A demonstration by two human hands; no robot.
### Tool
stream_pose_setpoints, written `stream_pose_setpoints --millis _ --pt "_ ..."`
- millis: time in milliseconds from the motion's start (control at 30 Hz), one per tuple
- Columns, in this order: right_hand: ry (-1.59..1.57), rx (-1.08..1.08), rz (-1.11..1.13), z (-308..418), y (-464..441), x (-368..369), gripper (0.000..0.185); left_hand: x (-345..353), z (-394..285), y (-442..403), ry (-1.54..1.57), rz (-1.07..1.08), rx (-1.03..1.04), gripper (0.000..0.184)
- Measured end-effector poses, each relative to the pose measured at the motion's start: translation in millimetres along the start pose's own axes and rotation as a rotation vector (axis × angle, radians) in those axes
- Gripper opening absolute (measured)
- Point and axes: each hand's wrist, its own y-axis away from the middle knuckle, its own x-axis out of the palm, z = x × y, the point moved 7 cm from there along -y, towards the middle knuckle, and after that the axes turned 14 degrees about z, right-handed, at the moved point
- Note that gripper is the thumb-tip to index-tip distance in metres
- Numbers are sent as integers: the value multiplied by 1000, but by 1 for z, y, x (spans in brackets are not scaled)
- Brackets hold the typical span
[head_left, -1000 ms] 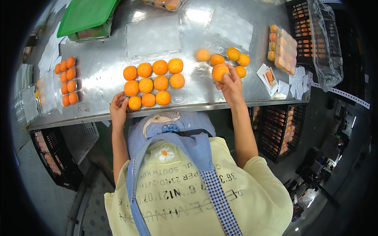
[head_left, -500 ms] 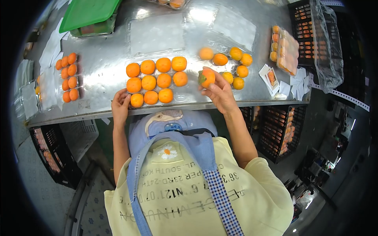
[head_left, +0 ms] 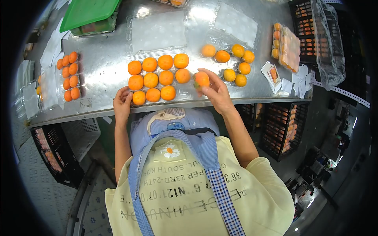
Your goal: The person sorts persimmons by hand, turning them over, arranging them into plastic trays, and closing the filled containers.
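Note:
In my right hand [head_left: 217, 92] is an orange persimmon [head_left: 202, 79] with a green leafy cap, held between thumb and fingers just right of a clear plastic tray. Rows of persimmons [head_left: 151, 80] fill most of this tray, and its front right place has no fruit in it. The tray's clear lid [head_left: 158, 34] lies folded open behind it. My left hand [head_left: 123, 103] pinches the tray's front left corner, next to the nearest fruit. To the right, a second open clear tray holds several loosely placed persimmons [head_left: 238, 50].
A green-lidded box [head_left: 91, 15] stands at the back left. Another filled tray [head_left: 71, 76] lies at the left. On the right are a closed pack [head_left: 288, 49], printed cards [head_left: 271, 76] and a black crate [head_left: 307, 23]. More crates [head_left: 280, 129] stand below the metal table [head_left: 98, 70].
My right hand has moved slightly left toward the near tray and turned the persimmon, so its green cap faces down and left. My left hand stays at the tray corner.

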Motion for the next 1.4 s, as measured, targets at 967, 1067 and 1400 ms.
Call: stream_pose_setpoints --millis 967,1067,1400 --pt "1371 -190 134 -32 -13 35 53 0 -1 -1 55 -18 -5 28" --pt "1407 -188 162 -36 -14 35 53 1 0 -1 55 -14 -60 24" --pt "1161 -174 -260 14 -117 -30 55 -14 -7 -5 65 21 -165 19"
